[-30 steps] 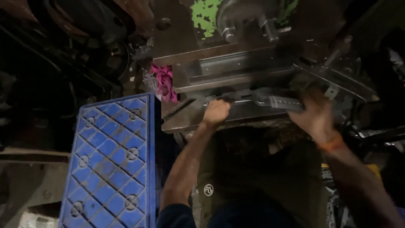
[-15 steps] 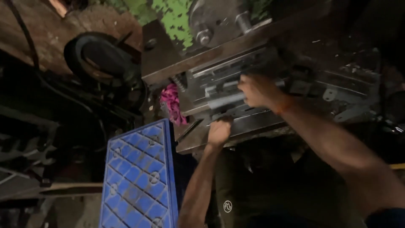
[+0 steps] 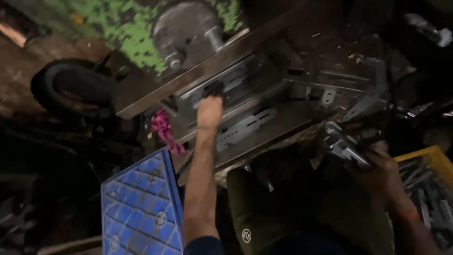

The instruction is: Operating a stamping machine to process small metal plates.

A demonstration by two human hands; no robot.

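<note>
Dim workshop, steel worktop (image 3: 283,125) under a green-flecked machine (image 3: 188,28). Left hand (image 3: 210,109) stretched out over slotted metal brackets (image 3: 245,126) on the worktop, grip not clear; pink rag (image 3: 163,130) and blue crate (image 3: 141,208) just beside. Right hand (image 3: 380,172) low at the edge, closed around a bundle of metal parts (image 3: 344,144), above a yellow crate (image 3: 432,163).

The left hand (image 3: 210,109) reaches across the table (image 3: 141,97) and rests on a slotted metal bracket (image 3: 222,85). The right hand (image 3: 380,172), off the table's near edge, grips a metal part (image 3: 343,144) above a yellow crate (image 3: 436,158). A blue crate (image 3: 139,210) stands nearby.
</note>
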